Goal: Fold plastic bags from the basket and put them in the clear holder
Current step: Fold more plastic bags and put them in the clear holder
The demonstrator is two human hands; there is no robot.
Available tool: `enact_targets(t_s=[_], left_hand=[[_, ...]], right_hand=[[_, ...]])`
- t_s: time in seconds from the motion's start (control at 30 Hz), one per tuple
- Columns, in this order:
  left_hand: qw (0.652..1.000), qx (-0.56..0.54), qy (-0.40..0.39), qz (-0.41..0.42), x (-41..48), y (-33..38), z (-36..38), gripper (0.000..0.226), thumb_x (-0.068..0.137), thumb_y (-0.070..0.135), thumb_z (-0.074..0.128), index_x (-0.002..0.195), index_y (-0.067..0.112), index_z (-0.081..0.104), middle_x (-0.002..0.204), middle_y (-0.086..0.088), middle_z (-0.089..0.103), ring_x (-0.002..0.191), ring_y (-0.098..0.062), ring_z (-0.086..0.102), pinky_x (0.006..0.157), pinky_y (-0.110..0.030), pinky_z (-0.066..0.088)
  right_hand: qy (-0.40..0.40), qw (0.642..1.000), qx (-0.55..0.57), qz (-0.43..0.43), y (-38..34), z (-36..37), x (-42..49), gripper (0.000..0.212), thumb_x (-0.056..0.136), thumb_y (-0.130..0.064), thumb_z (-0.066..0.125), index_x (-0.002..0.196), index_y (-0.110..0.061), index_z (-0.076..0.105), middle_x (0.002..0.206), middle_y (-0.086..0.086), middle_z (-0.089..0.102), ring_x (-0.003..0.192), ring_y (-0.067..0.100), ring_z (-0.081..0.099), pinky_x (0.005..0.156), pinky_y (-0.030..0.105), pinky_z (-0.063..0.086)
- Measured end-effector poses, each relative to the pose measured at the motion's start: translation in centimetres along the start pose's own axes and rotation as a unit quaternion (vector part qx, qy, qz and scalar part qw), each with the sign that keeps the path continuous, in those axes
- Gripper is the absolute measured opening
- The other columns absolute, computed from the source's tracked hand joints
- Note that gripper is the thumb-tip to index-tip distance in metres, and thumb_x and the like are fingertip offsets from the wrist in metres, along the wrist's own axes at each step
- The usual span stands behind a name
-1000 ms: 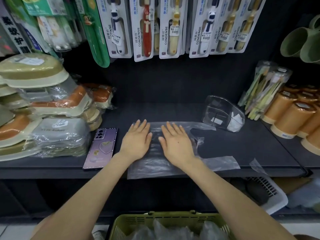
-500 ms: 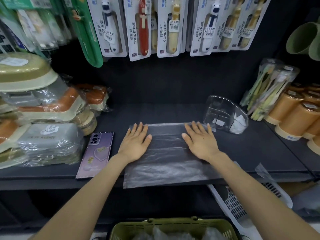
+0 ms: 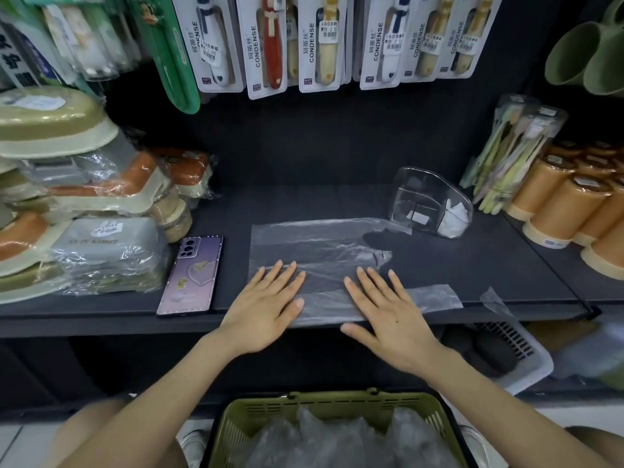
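Near the clear holder point(image 3: 429, 194) with a folded bag point(image 3: 454, 220), left hand point(image 3: 261, 312) and right hand point(image 3: 388, 315) press a plastic bag point(image 3: 320, 244), fingers point(image 3: 282, 275) straight.

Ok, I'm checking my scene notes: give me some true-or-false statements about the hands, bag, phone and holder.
1. The left hand and the right hand lie flat, fingers on the bag. True.
2. The phone lies right of the bag. False: it lies left of it.
3. The holder is empty. False: a white piece sits inside.
4. The basket holds more bags. True.
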State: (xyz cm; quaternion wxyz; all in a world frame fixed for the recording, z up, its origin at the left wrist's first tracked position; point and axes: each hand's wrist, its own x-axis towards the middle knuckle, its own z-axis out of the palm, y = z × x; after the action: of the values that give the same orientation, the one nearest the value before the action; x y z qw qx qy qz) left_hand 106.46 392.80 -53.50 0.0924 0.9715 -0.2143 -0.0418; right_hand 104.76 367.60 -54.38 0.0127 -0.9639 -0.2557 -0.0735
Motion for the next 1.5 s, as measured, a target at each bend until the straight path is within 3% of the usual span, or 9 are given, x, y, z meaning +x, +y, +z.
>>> enact_targets(t_s=[0.13,0.27,0.5,0.7,0.83,1.0,1.17,1.3,1.5], left_hand=[[0.987,-0.161,0.000,-0.005,0.0,-0.5,-0.6,0.106,0.062,0.094,-0.006,0.148,0.034,0.012,0.153,0.016,-0.002,0.142,-0.001,-0.010,0.113,-0.016,-0.012],[0.867,-0.485,0.093,-0.068,-1.7,-0.6,-2.0,0.052,0.075,0.066,0.060,0.121,0.041,0.057,0.143,0.017,0.046,0.138,0.003,0.031,0.119,-0.029,0.020],[0.830,-0.545,0.108,-0.057,-5.3,-1.4,-3.0,0.090,0.066,0.091,0.042,0.107,0.016,0.071,0.107,0.002,0.073,0.110,-0.005,0.062,0.093,-0.012,0.040],[0.798,-0.581,0.101,-0.123,-4.3,-2.4,-3.3,0.086,0.061,0.097,0.036,0.102,0.032,0.076,0.117,0.001,0.070,0.119,-0.019,0.058,0.110,-0.044,0.035],[0.787,-0.565,0.157,-0.192,-3.3,-0.8,-4.2,0.059,0.081,0.079,0.030,0.091,0.033,0.065,0.099,0.013,0.068,0.104,-0.010,0.060,0.092,-0.025,0.041],[0.849,-0.432,0.199,-0.232,-1.3,-0.2,-3.8,0.033,0.101,0.047,0.031,0.099,0.024,0.055,0.087,0.020,0.055,0.087,-0.002,0.052,0.069,-0.005,0.035],[0.910,-0.187,0.242,-0.279,0.3,-1.2,-2.9,0.039,0.099,0.043,0.040,0.120,0.014,0.053,0.088,-0.007,0.066,0.091,-0.033,0.061,0.074,-0.038,0.042],[0.949,0.014,0.280,-0.143,0.8,-1.3,-2.4,0.043,0.087,0.036,0.042,0.102,0.005,0.067,0.091,-0.016,0.062,0.078,-0.037,0.058,0.069,-0.042,0.049],[0.992,-0.021,0.120,-0.034,1.9,-0.7,-1.3,0.077,0.087,0.056,0.012,0.145,0.015,0.042,0.153,-0.008,0.035,0.145,-0.027,0.025,0.118,-0.032,0.009]], right_hand=[[0.120,0.990,0.017,-0.068,-0.1,-0.2,-0.6,0.049,0.084,-0.042,0.065,0.123,-0.013,0.060,0.129,0.007,0.062,0.118,0.026,0.059,0.105,0.042,0.031],[0.230,0.968,0.060,-0.086,-1.0,-0.9,-0.8,0.018,0.090,-0.024,0.056,0.082,-0.015,0.069,0.088,-0.004,0.070,0.081,0.019,0.065,0.085,0.031,0.040],[0.120,0.958,0.250,0.077,-2.6,-7.0,-2.5,0.013,0.086,-0.029,0.065,0.074,-0.027,0.068,0.066,-0.015,0.064,0.073,0.006,0.059,0.074,0.013,0.039],[-0.044,0.934,0.333,0.120,-0.8,-11.2,3.5,0.014,0.083,-0.021,0.070,0.069,-0.024,0.068,0.070,-0.011,0.067,0.071,0.004,0.062,0.076,0.030,0.052],[-0.102,0.934,0.321,0.120,0.8,-10.8,8.5,0.007,0.084,-0.014,0.067,0.080,-0.012,0.073,0.073,-0.014,0.065,0.072,0.004,0.059,0.078,0.029,0.050],[-0.172,0.939,0.271,0.124,1.7,-7.7,12.0,0.013,0.084,-0.010,0.060,0.083,-0.009,0.072,0.072,-0.017,0.062,0.075,0.007,0.059,0.078,0.030,0.050],[-0.190,0.940,0.246,0.144,2.1,-5.6,12.8,0.017,0.084,-0.010,0.056,0.087,-0.008,0.073,0.071,-0.018,0.061,0.074,0.008,0.060,0.069,0.026,0.051],[-0.190,0.945,0.228,0.138,2.2,-5.4,13.1,0.020,0.084,-0.010,0.054,0.088,-0.010,0.074,0.071,-0.020,0.059,0.069,0.002,0.056,0.062,0.020,0.044],[-0.207,0.934,0.254,0.144,2.6,-5.4,13.6,0.020,0.084,-0.010,0.053,0.085,-0.016,0.072,0.072,-0.014,0.063,0.073,0.011,0.060,0.069,0.028,0.051]])
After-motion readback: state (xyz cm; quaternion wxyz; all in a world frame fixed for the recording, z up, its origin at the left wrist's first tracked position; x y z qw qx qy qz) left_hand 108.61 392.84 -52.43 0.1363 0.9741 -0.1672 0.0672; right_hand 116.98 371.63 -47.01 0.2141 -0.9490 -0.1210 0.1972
